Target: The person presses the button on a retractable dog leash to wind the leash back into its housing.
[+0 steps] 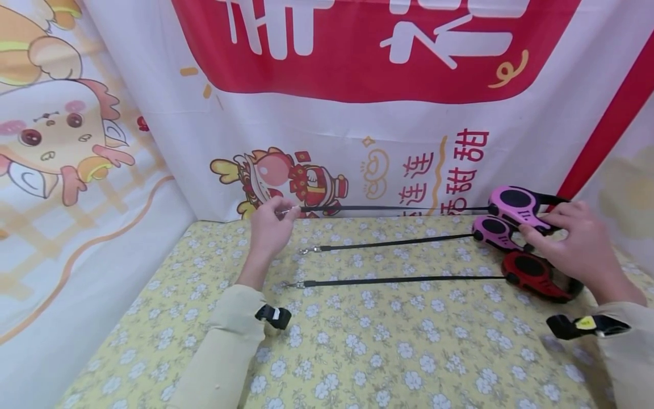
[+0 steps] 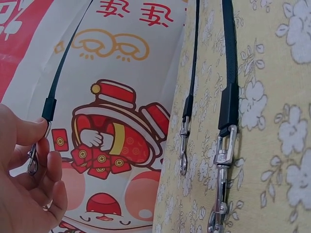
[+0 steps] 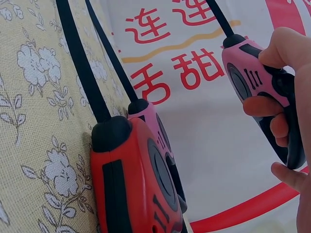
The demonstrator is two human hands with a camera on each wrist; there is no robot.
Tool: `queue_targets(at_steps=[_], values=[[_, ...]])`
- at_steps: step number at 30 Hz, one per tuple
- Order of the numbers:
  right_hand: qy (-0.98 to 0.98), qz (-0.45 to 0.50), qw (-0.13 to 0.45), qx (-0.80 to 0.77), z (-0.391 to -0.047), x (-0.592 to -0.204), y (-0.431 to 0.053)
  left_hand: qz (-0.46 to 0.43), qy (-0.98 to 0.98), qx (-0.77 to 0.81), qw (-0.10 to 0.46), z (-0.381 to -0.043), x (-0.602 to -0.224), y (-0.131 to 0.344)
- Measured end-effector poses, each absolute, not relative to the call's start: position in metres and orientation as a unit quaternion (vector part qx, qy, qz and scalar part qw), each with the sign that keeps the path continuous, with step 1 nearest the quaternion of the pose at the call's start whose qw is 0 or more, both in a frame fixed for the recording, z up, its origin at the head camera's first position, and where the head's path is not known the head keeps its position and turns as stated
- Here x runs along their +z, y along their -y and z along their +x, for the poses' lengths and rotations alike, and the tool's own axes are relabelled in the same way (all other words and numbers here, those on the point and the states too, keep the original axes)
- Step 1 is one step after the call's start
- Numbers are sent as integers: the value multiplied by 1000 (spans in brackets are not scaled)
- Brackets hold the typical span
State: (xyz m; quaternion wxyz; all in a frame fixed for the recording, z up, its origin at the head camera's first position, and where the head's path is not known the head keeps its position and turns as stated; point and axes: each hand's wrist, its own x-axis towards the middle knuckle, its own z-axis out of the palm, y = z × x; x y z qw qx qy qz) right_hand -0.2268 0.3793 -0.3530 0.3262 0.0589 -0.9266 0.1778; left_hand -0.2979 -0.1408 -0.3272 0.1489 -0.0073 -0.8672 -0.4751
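Observation:
Three retractable dog leashes line up at the right of the head view, their black straps pulled out leftward. My right hand (image 1: 582, 244) grips the handle of the farthest, a pink leash (image 1: 511, 204), raised off the cloth. Its strap (image 1: 388, 208) runs nearly straight to my left hand (image 1: 271, 227), which pinches the metal snap hook (image 2: 32, 162) at the end between thumb and fingers. A second pink leash (image 1: 493, 232) lies just in front, and a red leash (image 1: 531, 271) lies nearest to me. Their snap hooks rest on the cloth right of my left forearm.
A yellow tablecloth (image 1: 357, 341) with white flowers covers the table. Behind its far edge hangs a white and red printed curtain (image 1: 327, 125), with another printed sheet (image 1: 61, 227) on the left. Both wrists wear black camera straps (image 1: 273, 316).

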Motion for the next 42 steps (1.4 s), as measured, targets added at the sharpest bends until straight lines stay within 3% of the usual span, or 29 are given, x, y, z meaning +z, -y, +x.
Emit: queue_targets(at_steps=[9, 25, 42], values=[[924, 63, 333, 175, -227, -351, -378, -16, 868, -473, 149, -298, -330, 138], [933, 71, 296, 194, -226, -353, -373, -30, 870, -465, 159, -299, -332, 137], [932, 85, 309, 170, -229, -354, -370, -34, 876, -458, 150, -297, -332, 134]])
